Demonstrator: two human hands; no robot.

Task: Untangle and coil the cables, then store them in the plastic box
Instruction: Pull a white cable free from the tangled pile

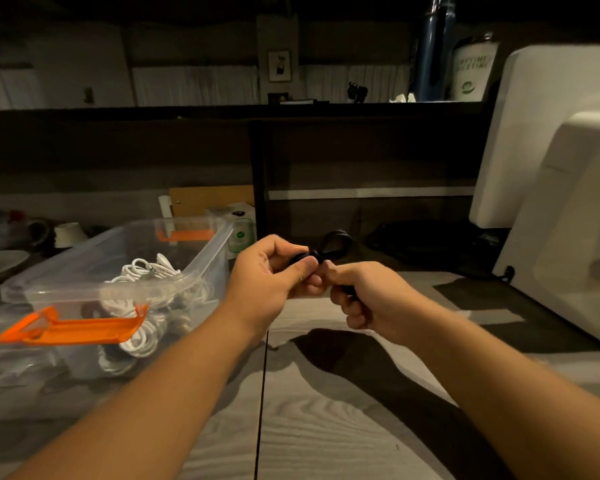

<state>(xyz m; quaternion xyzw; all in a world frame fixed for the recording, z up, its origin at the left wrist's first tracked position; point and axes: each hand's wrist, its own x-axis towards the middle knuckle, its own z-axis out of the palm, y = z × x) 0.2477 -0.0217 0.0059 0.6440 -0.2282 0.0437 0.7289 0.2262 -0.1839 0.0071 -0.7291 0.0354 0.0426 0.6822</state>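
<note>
Several white cables (142, 271) lie coiled inside the plastic box (153, 287), far left; an orange latch (73, 329) hangs at its near wall. Left hand (271, 275) pinches a small black cable (338, 242) bundle between thumb and fingers. The loop juts forward and slightly right, away from the person. Right hand (371, 299) curls round the loose end, probably winding it, though the light is dim. Hands touch, held above the table (326, 427). Box sits just left of the left hand, so that hand is nearer for the drop.
</note>
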